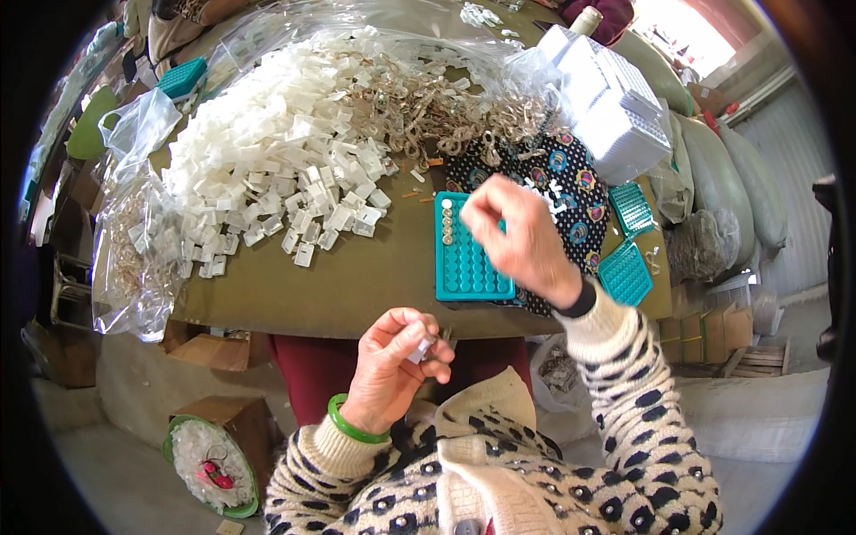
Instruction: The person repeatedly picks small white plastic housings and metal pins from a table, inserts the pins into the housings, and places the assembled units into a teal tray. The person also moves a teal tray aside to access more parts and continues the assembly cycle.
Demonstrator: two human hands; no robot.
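My left hand [389, 366], a green bangle at its wrist, is closed near the table's front edge. Between its thumb and fingers sits a small white plastic casing [419, 351]. My right hand [515, 234] is above the teal tray [440, 276] with its fingers pinched together. Blur hides its fingertips, so I cannot make out what is in them. Round pockets cover the tray. Several small shiny discs [448, 230] lie in its left column, with a white one at the top. A heap of white translucent casings [276, 152] spreads at the left.
Tangled wire parts [437, 111] lie behind the tray. A dark patterned cloth [571, 201] reaches under its right side. Stacked white trays [606, 107] stand at the back right, with two smaller teal trays [626, 272] nearer. A filled green basin [214, 464] stands below the table's left.
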